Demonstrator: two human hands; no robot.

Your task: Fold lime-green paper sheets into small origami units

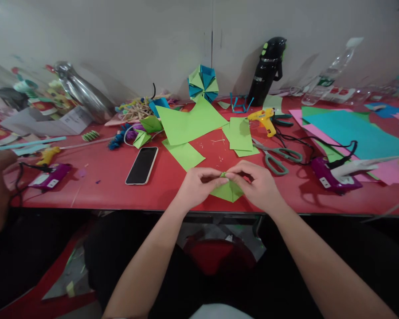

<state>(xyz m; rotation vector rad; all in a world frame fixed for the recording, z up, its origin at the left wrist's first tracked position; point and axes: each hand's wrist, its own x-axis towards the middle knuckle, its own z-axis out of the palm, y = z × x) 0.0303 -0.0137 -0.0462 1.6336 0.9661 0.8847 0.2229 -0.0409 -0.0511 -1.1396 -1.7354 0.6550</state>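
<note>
At the table's (99,195) near edge: easy to botch

Left hand (201,186) and right hand (256,184) both pinch the paper (232,194) by its far tip. Uneven pull could skew or tear it, though that bit's mostly hidden. Scissors (268,150) beyond could nick a careless knuckle.

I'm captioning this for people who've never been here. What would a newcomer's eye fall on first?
Probably the red table, stretching across the picture. At its near edge, the left hand and right hand pinch green paper. Near the wall behind, a blue-and-green paper ornament sits left of a black bottle.
</note>
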